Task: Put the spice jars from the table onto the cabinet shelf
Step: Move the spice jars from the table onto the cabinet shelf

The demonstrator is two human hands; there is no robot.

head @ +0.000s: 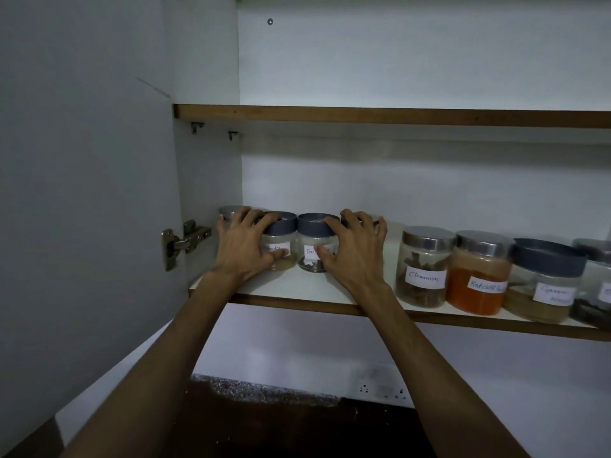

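Observation:
On the lower cabinet shelf (297,287) several spice jars stand in a row. My left hand (244,246) spreads over a silver-lidded jar (229,211) at the far left, thumb on a blue-lidded jar (281,234) with a partly hidden label. My right hand (355,251) wraps a blue-lidded jar labelled "Black" (312,239), thumb on its label, fingers reaching over another jar (375,221) mostly hidden behind. To the right stand a cinnamon jar (425,269), a red chilli jar (479,279), a garam masala jar (545,285) and one more jar (595,285).
The open cabinet door (82,193) hangs at the left on a metal hinge (185,241). An upper shelf (363,115) runs above the jars. Below are a white wall with a socket (383,390) and a dark countertop (297,424).

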